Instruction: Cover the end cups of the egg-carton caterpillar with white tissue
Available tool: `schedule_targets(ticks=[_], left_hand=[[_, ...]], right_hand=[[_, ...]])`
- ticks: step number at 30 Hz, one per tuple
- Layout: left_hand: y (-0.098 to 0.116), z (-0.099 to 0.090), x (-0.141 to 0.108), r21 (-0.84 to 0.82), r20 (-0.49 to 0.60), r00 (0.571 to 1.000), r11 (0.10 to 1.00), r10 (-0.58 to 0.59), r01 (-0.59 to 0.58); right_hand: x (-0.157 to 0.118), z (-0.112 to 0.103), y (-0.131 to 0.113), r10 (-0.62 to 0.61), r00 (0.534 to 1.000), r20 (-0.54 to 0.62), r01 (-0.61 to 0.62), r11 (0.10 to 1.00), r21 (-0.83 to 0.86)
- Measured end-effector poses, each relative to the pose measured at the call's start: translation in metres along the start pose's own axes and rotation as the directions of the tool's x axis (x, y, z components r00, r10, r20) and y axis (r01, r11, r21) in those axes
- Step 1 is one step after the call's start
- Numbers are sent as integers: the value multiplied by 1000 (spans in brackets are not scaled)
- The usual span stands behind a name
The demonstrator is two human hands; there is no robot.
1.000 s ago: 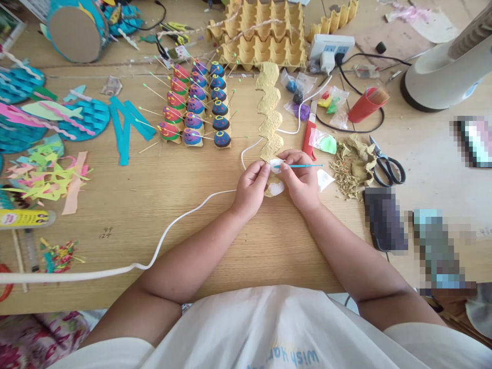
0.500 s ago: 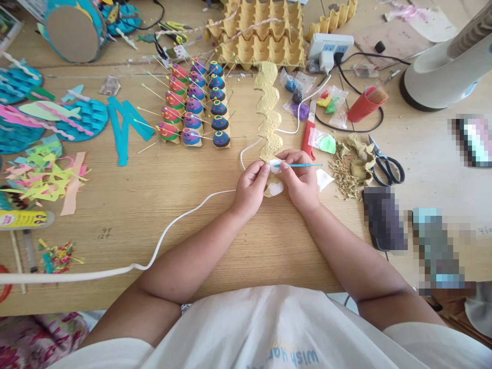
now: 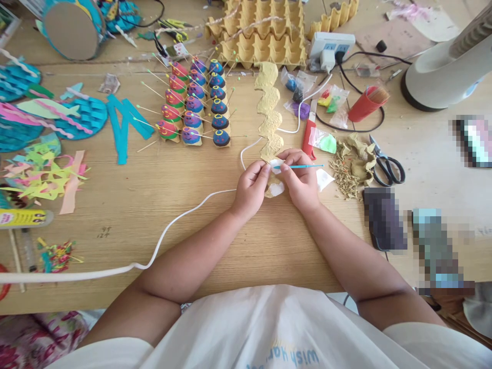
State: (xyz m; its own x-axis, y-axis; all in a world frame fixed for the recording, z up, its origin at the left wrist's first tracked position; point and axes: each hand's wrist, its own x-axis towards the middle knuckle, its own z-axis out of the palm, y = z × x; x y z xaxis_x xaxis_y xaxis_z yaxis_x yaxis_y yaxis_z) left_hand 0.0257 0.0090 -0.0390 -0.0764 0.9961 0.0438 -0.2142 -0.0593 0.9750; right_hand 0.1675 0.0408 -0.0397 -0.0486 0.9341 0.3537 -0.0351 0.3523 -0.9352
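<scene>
A scalloped strip of egg carton (image 3: 269,97) runs toward me across the table, its near end between my hands. White material, perhaps soft clay, covers part of its last cups (image 3: 275,189). My left hand (image 3: 250,187) pinches the strip's left edge with thumb and fingers closed. In my right hand (image 3: 302,179) is a thin blue modelling tool (image 3: 307,166), lying nearly level, its flat tip against the white patch between my thumbs. My fingers partly hide that patch. A white scrap (image 3: 325,179) lies right of my right hand.
Painted egg-carton rows (image 3: 192,105) with pins stand left of the strip. A white cable (image 3: 172,220) crosses near my left forearm. To the right lie a red-handled knife (image 3: 308,136), clay bags (image 3: 328,141), carton scraps (image 3: 348,169) and scissors (image 3: 388,166). Egg trays (image 3: 265,36) sit behind.
Both hands keep the same hold on the strip and the blue tool. The view has shifted very slightly; nothing else has visibly moved.
</scene>
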Motion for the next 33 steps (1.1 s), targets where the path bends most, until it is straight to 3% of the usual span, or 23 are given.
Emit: schedule_targets(ticks=[11,19,33], left_hand=[[-5,-2,0,-21,-25,1000,1000,-4,4],[-2,-1,0,-32,-34,999,999,-3,2],[-2,-2,1,-8,-11,1000,1000,11,-11]], right_hand=[[0,2,-2,16,1000,23,-16,1000,1],[1,1,-1,-46,999,22,47,996,-82],[1,2,-3,-9,1000,16,10,999,-32]])
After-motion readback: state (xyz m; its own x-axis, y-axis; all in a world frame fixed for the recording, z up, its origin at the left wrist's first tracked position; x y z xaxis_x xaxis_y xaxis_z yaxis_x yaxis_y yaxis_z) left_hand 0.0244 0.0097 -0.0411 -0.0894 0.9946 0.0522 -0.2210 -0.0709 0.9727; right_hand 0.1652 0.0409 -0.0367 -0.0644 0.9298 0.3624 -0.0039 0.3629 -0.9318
